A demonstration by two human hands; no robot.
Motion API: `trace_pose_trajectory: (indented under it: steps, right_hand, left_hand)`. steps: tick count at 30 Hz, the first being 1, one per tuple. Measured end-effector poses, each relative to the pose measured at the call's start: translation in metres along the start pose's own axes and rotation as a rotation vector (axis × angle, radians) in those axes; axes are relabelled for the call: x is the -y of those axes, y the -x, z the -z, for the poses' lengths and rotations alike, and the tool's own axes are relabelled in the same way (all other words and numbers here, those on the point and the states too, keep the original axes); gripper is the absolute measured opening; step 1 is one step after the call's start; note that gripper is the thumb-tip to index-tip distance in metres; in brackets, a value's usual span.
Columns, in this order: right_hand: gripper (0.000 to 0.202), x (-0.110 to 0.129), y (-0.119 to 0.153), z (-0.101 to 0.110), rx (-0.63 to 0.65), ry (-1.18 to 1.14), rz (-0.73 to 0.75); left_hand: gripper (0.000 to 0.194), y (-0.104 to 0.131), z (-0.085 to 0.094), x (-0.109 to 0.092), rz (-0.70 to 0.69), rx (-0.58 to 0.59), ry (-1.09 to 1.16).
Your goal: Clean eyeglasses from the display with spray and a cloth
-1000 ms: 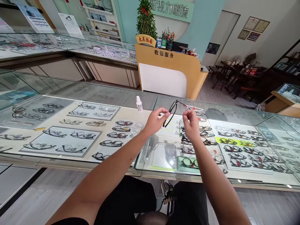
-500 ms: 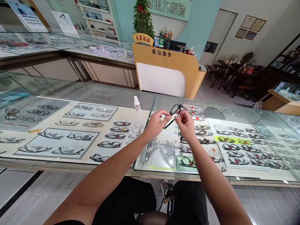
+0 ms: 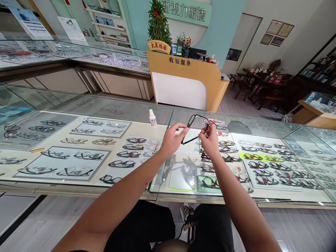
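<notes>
Nearest you are your dark trousers [image 3: 210,224] and a striped shoe [image 3: 185,211], below the glass counter [image 3: 178,198]; just inside its near edge lies a green tray [image 3: 201,189] with spectacles in it, partly hidden by your right forearm; rows of other spectacles [image 3: 262,165] spread to the right; your left hand [image 3: 172,140] has thumb and index finger pinched together on the front rim of the black-framed glasses [image 3: 192,121]; your right hand [image 3: 210,140] has its thumb and fingers drawn in around the ends of the side arms, though the exact contact is too small to tell; the glasses are held in the air between both hands, above the counter, side arms unfolded and pointing to your right; a white bottle [image 3: 152,119] stands beyond your left hand, off to its left; past the counter is a wooden desk [image 3: 213,84] bearing a leafy plant [image 3: 160,26]; farther back, a pale green sign [image 3: 187,14] hangs on the wall.
</notes>
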State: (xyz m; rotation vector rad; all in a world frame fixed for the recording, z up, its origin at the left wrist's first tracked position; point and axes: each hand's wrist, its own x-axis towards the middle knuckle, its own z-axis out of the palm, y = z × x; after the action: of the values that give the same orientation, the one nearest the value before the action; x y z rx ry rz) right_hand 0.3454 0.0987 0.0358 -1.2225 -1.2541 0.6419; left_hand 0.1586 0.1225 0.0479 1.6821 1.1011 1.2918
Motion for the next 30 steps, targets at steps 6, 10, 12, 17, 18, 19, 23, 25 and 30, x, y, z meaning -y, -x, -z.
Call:
trace_pose_trajectory:
  steps: [6, 10, 12, 17, 18, 19, 23, 25, 30]
  right_hand:
    - [0.071, -0.003, -0.003, 0.003, -0.045, -0.022, -0.054]
    - [0.065, -0.002, -0.006, 0.006, -0.038, -0.065, -0.133]
    - [0.064, -0.003, -0.007, 0.008, -0.03, -0.135, -0.173]
    - [0.064, -0.005, -0.009, 0.009, -0.061, -0.266, -0.246]
    - [0.064, -0.006, -0.009, 0.009, -0.065, -0.283, -0.26]
    - [0.065, -0.007, -0.009, 0.008, -0.065, -0.298, -0.273]
    - [0.065, -0.008, -0.007, 0.008, -0.093, -0.215, -0.253]
    - [0.062, -0.006, -0.006, 0.009, -0.189, -0.059, -0.143]
    - [0.042, 0.002, -0.002, 0.012, -0.298, 0.146, 0.155]
  left_hand:
    - [0.03, -0.006, 0.003, 0.002, 0.02, -0.082, 0.151]
    - [0.035, -0.009, 0.004, 0.002, 0.024, -0.12, 0.262]
    - [0.037, -0.01, 0.005, 0.002, 0.031, -0.12, 0.293]
    - [0.037, -0.012, 0.007, -0.001, 0.068, -0.165, 0.358]
    - [0.035, -0.012, 0.008, -0.002, 0.078, -0.175, 0.373]
    - [0.034, -0.012, 0.008, -0.002, 0.087, -0.182, 0.384]
    - [0.034, -0.013, 0.008, 0.0, 0.096, -0.19, 0.374]
    - [0.037, -0.014, 0.008, 0.003, 0.089, -0.181, 0.355]
    - [0.038, -0.011, 0.006, 0.005, 0.049, -0.132, 0.273]
